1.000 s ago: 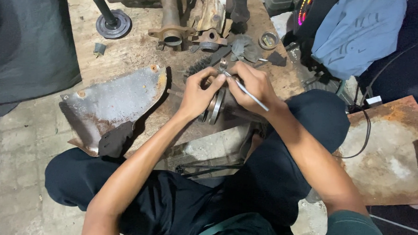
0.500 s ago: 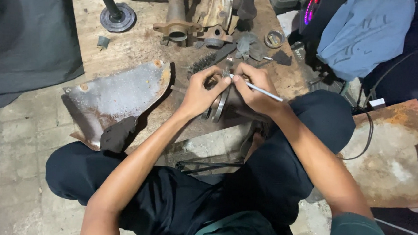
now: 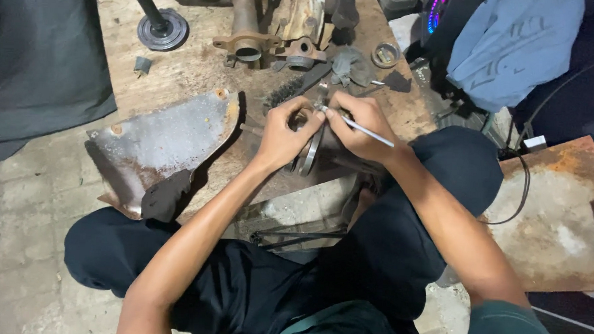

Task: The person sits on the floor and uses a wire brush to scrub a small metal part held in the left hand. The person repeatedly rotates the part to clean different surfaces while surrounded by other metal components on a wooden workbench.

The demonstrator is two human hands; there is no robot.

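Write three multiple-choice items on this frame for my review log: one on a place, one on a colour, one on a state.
1. Where does the bent metal sheet lie?
A. On the wooden board, on the left hand's side
B. On the person's lap
C. Atop the blue cloth

2. What colour is the cloth at upper right?
A. Red
B. Yellow
C. Blue

3. What is the right hand doing?
A. Resting flat and empty
B. Gripping a thin light rod
C. Hanging out of view

Answers:
1 A, the sheet rests on the wooden board beside the left hand.
2 C, the fabric is pale blue.
3 B, the thin rod juts from its closed fingers, beside the round metal part.
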